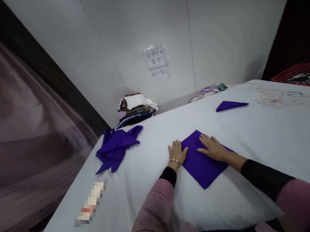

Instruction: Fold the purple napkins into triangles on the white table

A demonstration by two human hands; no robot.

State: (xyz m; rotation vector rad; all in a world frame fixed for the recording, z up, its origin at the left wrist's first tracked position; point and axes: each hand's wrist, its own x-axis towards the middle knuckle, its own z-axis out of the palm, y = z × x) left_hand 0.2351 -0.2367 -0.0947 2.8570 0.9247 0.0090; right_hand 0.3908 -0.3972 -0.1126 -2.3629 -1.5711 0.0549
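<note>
A purple cloth napkin (203,169) lies flat on the white-covered table, folded into a rough square with one corner toward me. My left hand (177,152) rests at its left corner, fingers spread, partly on the tablecloth. Across the napkin's upper right part lies my right hand (213,148), palm down with fingers stretched out. Neither hand grips anything. Farther back on the table is another purple napkin (231,106), folded into a flat triangle. To the left sits a loose heap of purple napkins (117,147).
The white tablecloth (144,186) covers the table. A blurred-out strip (92,201) lies at front left. Stacked clothes (136,109) and more fabric (206,92) stand by the wall. A handwritten sign (155,57) hangs above. A red basket (303,73) is at far right, a curtain (30,149) at left.
</note>
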